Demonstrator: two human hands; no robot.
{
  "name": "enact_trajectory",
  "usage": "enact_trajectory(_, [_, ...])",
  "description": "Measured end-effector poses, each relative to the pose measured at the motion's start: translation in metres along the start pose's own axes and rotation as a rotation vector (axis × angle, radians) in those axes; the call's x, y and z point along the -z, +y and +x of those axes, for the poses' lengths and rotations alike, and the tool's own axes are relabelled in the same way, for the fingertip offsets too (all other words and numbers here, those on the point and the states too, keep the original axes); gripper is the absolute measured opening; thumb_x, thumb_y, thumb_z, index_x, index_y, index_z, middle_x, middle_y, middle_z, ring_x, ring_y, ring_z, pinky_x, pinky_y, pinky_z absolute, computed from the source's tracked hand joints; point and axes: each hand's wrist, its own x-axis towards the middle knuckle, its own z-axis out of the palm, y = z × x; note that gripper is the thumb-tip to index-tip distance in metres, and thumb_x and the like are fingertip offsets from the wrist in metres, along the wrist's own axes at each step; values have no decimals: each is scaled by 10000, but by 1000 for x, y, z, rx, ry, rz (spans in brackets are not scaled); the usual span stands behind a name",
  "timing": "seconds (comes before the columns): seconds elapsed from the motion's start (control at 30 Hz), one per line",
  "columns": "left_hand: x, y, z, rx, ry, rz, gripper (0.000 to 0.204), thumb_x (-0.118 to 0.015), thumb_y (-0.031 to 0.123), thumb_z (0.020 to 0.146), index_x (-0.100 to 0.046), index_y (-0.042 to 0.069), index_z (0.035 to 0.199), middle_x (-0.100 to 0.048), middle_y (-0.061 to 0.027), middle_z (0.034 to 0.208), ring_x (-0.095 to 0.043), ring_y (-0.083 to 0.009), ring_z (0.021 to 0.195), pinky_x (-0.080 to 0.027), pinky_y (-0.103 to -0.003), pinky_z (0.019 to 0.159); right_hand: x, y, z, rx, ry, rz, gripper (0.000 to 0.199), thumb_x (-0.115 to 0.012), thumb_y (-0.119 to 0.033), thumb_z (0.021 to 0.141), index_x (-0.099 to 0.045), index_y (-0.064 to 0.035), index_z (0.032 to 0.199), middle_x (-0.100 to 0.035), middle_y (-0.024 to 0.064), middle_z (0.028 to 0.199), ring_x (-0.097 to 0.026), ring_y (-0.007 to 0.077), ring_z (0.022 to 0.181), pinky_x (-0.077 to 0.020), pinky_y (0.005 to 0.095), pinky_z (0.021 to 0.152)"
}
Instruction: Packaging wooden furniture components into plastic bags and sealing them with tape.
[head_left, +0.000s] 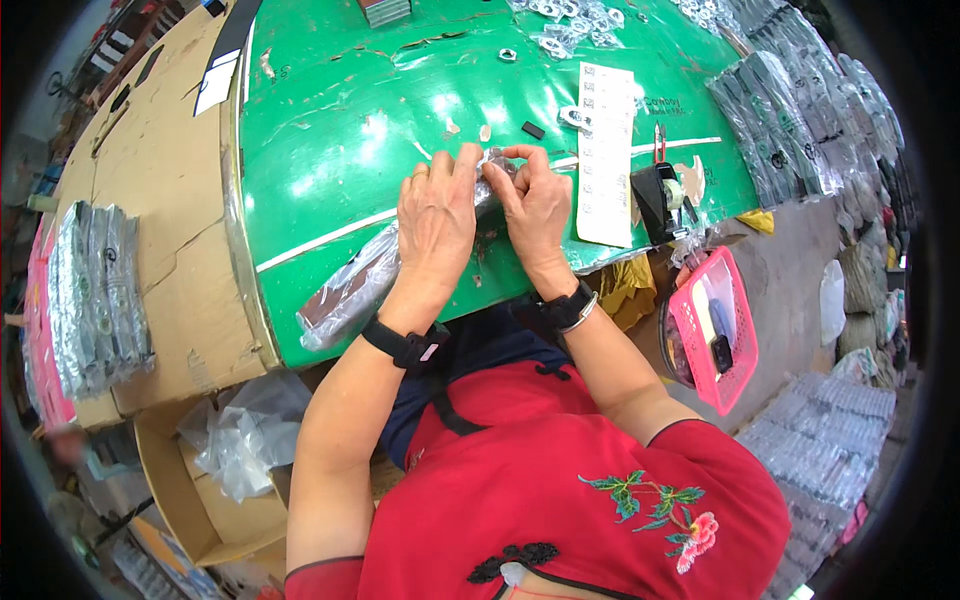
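Package point(352, 282) in clear film, brown inside, lies slantwise along the near edge of a green-covered table point(330, 190), its lower end toward the person's left. The left hand point(437, 215) lies back-up across its upper part, fingers bent over it; whether they close round it cannot be told. The right hand point(538, 205) pinches the far end of the film between thumb and bent forefinger, close beside the left fingertips. Just beyond lies a small black block point(533, 130). To the right are a label sheet point(606, 150), a black tape dispenser point(655, 205) and red-handled snips point(660, 145). A pink basket point(738, 375) sits past the table's near edge. Film-wrapped bundles point(775, 130) lie at the table's right end; another wrapped stack point(95, 300) stands left, on brown cardboard point(185, 210).
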Motion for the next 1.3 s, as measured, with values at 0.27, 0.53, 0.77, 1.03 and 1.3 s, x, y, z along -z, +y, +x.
enact_trajectory(0.27, [-2,-1,-4,-53,34,47,151,-593,111,937,-626,128,1083,-589,-92,889,-623,-294,852,-495,-427,753,-6,6,-7,141,92,-75,219,-743,-303,920,-673,-126,1027,-495,-28,593,-488,173,560,-331,357,668])
enact_trajectory(0.53, [-5,-3,-3,-83,42,47,189,-623,122,918,-695,154,1090,-655,-85,905,-655,-286,886,-514,-413,761,12,37,1,254,-105,232,503,-786,-176,856,-609,-111,1323,-542,3,645,-527,193,616,-367,363,705])
enact_trajectory(0.77, [-7,-10,-3,-87,59,39,287,-599,88,916,-708,141,1177,-671,-108,889,-659,-307,817,-531,-439,732,10,43,5,310,-213,28,709,-810,-109,784,-545,-113,1441,-574,34,644,-552,216,611,-410,371,659])
enact_trajectory(1.03, [-12,-61,32,85,121,50,399,-648,267,948,-617,154,1330,-685,-106,1026,-656,-327,979,-497,-461,873,48,25,-3,159,-280,327,576,-702,4,905,-540,-35,1457,-502,-31,736,-480,87,707,-441,243,728])
enact_trajectory(1.3, [44,-96,-19,101,-70,110,1007,-846,442,746,-342,214,1587,-538,-130,1442,-502,-315,1323,-373,-573,1030,41,43,-20,76,-408,333,339,-670,-30,940,-664,-11,1279,-528,-15,769,-495,90,732,-421,250,687])
